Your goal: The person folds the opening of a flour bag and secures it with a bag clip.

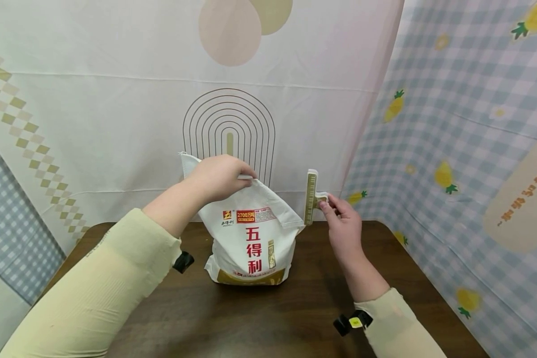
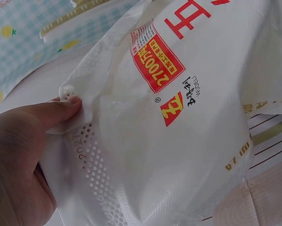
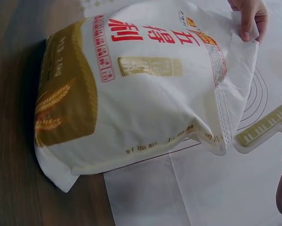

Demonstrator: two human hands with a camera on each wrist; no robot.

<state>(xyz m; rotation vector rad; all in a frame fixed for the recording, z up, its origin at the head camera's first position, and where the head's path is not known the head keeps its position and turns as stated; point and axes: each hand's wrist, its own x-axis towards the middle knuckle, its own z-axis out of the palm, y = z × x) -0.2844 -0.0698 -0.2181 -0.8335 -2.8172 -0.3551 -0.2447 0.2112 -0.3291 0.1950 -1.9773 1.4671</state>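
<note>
A white flour bag (image 1: 232, 243) with red lettering and a gold base stands upright on the table. My left hand (image 1: 217, 178) pinches its top edge, thumb on the near side in the left wrist view, where the edge (image 2: 68, 94) is folded over. To the right of the bag, my right hand (image 1: 346, 228) holds a white and gold bag clip (image 1: 311, 199) by its short handle, the long bar upright. In the right wrist view the end of the clip (image 3: 263, 127) comes right up to the bag's upper corner (image 3: 216, 141).
The dark wooden table (image 1: 206, 323) reaches under the bag and both arms. Behind it hangs a pale cloth (image 1: 116, 134) with arch and circle prints. A blue checked cloth (image 1: 456, 134) with pineapples hangs along the right side.
</note>
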